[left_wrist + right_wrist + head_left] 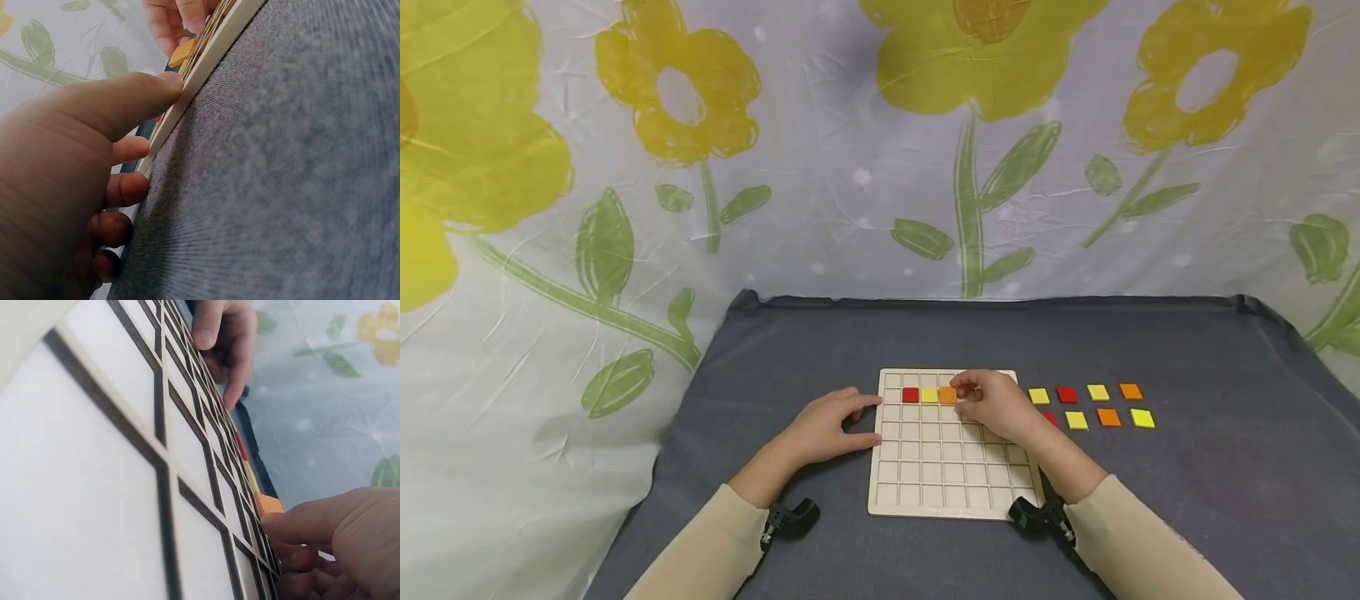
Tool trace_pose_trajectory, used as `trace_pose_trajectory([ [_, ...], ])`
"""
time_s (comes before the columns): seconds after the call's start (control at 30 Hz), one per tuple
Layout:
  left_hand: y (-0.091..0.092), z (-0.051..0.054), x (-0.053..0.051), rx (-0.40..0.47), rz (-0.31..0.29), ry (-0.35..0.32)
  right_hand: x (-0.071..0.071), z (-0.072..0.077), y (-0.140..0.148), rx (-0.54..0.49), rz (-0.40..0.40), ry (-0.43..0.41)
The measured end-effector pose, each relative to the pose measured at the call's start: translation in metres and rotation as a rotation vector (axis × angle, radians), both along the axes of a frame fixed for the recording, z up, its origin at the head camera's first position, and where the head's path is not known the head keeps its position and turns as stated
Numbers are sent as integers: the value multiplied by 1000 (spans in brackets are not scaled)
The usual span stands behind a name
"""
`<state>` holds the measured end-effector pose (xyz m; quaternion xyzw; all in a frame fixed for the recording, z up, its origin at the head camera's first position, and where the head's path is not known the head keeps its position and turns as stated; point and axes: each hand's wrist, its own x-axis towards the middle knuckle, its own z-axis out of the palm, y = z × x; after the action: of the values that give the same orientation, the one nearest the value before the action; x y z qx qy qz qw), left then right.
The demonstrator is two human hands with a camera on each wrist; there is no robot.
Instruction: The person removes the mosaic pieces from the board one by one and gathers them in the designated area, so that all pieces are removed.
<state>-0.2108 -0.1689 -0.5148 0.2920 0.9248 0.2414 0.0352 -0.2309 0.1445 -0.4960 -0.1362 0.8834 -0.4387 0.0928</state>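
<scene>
A wooden grid board point(930, 497) lies on the dark cloth in front of me. Along its second row from the far edge sit a red tile point(910, 395) and a yellow tile point(928, 395). Just right of them, my right hand point(997, 406) pinches an orange square tile point(947, 395), which looks tilted in the right wrist view; the fingers behind it are partly hidden. My left hand point(825, 427) touches the board's left edge with its thumb point(164, 86) and fingers spread apart, gripping no tile.
Right of the board, loose red, yellow and orange tiles lie in two rows, among them an orange tile point(1130, 392) and a yellow tile point(1142, 418). My right forearm partly covers a red tile point(1050, 417). A flowered curtain point(820, 208) hangs behind the table point(1225, 400).
</scene>
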Motion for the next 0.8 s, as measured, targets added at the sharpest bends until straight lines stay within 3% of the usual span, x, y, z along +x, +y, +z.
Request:
trace_pose_trajectory([
  [0.4,1,1,-1,-13,5,6,1,0,-4,-17,-55,20],
  [0.8,1,-1,-2,-28,6,2,6,14,11,-139,-37,-39],
])
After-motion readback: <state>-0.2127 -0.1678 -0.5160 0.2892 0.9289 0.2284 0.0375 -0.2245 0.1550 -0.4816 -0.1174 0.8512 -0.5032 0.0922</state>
